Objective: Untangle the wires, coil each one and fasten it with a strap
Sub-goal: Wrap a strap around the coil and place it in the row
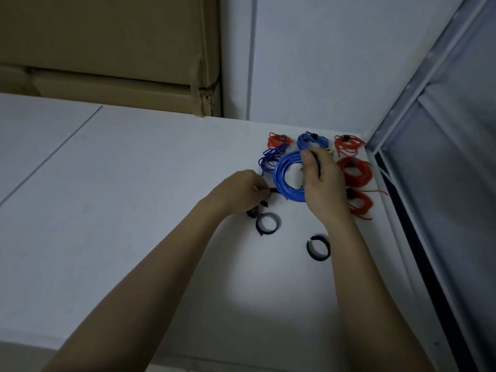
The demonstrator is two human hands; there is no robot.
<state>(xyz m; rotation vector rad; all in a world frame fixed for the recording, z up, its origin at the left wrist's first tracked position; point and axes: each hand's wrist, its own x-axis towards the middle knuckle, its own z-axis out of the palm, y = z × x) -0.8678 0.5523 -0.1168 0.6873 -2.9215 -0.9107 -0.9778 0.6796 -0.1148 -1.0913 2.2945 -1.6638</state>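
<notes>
Blue wire coil (285, 176) is gripped at its right side by the right hand (320, 181), fingers curled round the turns, probably to keep the loops together. The left hand (243, 190) pinches a black strap (271, 196) at the coil's near-left edge, likely to wrap it. Two spare looped straps (267, 223) (318, 247) lie nearer on the counter (134, 183). Fastened red (354, 171) and blue bundles (312, 140) sit toward the far right corner.
</notes>
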